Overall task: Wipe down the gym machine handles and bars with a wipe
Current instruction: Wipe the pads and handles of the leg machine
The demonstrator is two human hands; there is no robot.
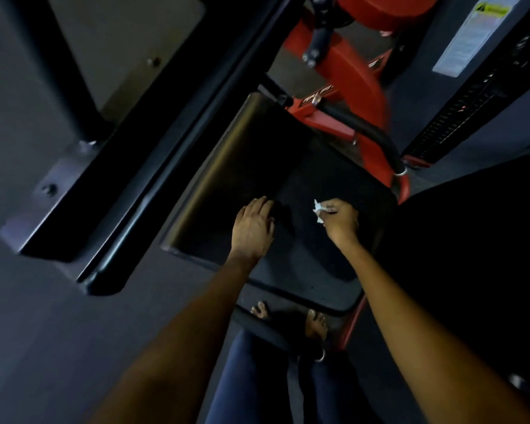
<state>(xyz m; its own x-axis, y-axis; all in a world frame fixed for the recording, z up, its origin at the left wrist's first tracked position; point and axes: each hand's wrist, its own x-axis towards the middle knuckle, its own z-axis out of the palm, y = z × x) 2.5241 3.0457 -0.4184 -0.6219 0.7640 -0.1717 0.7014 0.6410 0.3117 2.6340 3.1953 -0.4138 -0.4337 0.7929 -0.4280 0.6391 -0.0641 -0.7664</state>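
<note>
A red-framed gym machine stands in front of me with a black padded seat and a black back pad. My right hand pinches a small crumpled white wipe just above the seat. My left hand lies with straight fingers on the lower edge of the back pad, where it meets the seat. A black curved bar runs along the red frame beyond the seat.
A black steel frame with bolted base plates stands to the left on the dark floor. A weight stack with a warning label rises at the right. My bare feet and blue trouser legs are below the seat's front edge.
</note>
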